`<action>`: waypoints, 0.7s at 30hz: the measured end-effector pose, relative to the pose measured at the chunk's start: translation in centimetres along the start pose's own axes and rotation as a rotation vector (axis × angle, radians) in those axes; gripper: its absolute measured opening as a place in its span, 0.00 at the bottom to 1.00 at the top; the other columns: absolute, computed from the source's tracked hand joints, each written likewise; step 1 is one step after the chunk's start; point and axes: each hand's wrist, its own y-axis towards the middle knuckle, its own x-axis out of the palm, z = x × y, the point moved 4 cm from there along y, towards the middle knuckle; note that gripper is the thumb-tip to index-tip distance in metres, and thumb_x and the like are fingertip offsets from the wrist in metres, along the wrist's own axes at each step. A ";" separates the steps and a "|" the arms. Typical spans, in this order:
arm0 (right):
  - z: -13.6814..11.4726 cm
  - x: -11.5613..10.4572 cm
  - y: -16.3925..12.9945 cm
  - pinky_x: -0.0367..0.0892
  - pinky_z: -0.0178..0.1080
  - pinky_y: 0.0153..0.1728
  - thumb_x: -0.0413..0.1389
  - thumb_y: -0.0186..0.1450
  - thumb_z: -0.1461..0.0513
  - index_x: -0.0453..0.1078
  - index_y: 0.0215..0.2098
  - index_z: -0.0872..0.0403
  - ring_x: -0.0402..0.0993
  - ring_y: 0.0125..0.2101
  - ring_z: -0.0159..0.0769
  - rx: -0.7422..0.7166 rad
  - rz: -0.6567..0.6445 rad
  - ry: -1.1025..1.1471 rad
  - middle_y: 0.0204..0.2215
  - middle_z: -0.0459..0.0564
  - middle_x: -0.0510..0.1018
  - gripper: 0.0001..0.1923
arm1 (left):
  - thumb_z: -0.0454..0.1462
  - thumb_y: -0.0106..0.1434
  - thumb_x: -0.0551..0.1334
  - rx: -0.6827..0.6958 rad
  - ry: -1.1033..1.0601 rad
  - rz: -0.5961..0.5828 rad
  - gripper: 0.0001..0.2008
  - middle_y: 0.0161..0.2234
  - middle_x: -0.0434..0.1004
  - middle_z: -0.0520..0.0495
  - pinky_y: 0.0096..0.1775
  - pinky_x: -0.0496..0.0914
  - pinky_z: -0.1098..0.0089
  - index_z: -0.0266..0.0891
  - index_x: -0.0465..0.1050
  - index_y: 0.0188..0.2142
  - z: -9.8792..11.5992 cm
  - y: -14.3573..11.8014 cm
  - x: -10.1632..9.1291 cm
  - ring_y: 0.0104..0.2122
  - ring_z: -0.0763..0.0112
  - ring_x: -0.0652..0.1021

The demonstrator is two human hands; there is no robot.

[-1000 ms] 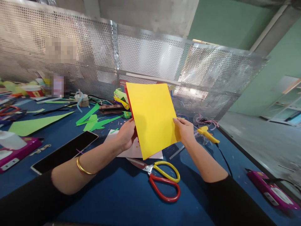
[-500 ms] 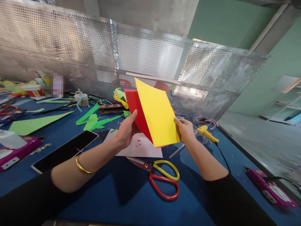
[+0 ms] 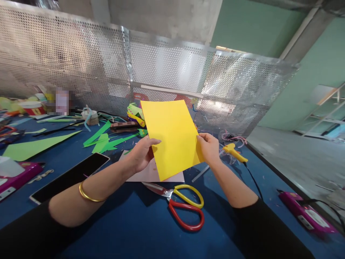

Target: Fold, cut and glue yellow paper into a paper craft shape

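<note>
The yellow paper (image 3: 172, 136) is up in the air over the blue table (image 3: 129, 230), with its top leaning away to the back edge. The left hand (image 3: 141, 154) and the right hand (image 3: 209, 148) are apart from each other, and both pinch the paper. The left thumb lies flat on the front, by the left side. The right hand nips the right side, low down. A thin bit of orange shows along the rim, so there may be more than one sheet, but I can't tell how many.

The paper looks very light and a bit stiff, so it should stand up by itself when held. It could bend or get a crease if squeezed hard, and a smooth face might slide. The best places to hold it look like the two long sides, with soft pinches.

Under it, a white paper (image 3: 141, 176) lies on the table, with big scissors (image 3: 170, 194) just beside it. A yellow glue gun (image 3: 235, 152) lies near the table's far right corner.
</note>
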 end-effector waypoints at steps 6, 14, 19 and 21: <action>0.0 0.5 0.1 0.69 0.42 0.38 0.55 0.58 0.56 0.75 0.36 0.54 0.77 0.35 0.43 -0.068 -0.068 -0.071 0.34 0.51 0.82 0.13 | 0.26 0.57 0.60 0.063 0.008 0.118 0.17 0.43 0.82 0.43 0.42 0.76 0.66 0.37 0.74 0.46 -0.1 0.3 0.0 0.41 0.62 0.81; -2.9 0.5 -0.9 0.62 0.51 0.50 0.59 0.57 0.53 0.72 0.43 0.53 0.72 0.46 0.51 -0.219 -0.047 -0.263 0.46 0.58 0.77 0.18 | 0.29 0.56 0.62 0.143 0.071 0.064 0.16 0.41 0.83 0.44 0.45 0.75 0.61 0.40 0.74 0.45 -0.9 0.3 0.0 0.42 0.58 0.81; -9.3 3.9 -3.8 0.65 0.43 0.39 0.57 0.60 0.43 0.66 0.36 0.51 0.73 0.38 0.45 -0.428 -0.118 -0.363 0.35 0.52 0.77 0.20 | 0.32 0.57 0.64 0.190 0.088 -0.008 0.18 0.44 0.81 0.45 0.46 0.74 0.60 0.42 0.72 0.47 -2.3 -0.1 0.3 0.46 0.56 0.79; -10.8 6.0 -4.8 0.63 0.41 0.34 0.56 0.58 0.40 0.63 0.33 0.50 0.72 0.33 0.42 -0.398 -0.182 -0.419 0.32 0.49 0.75 0.23 | 0.33 0.57 0.64 0.229 0.089 -0.064 0.19 0.46 0.81 0.45 0.47 0.74 0.61 0.43 0.72 0.49 -2.6 -0.3 0.7 0.49 0.55 0.78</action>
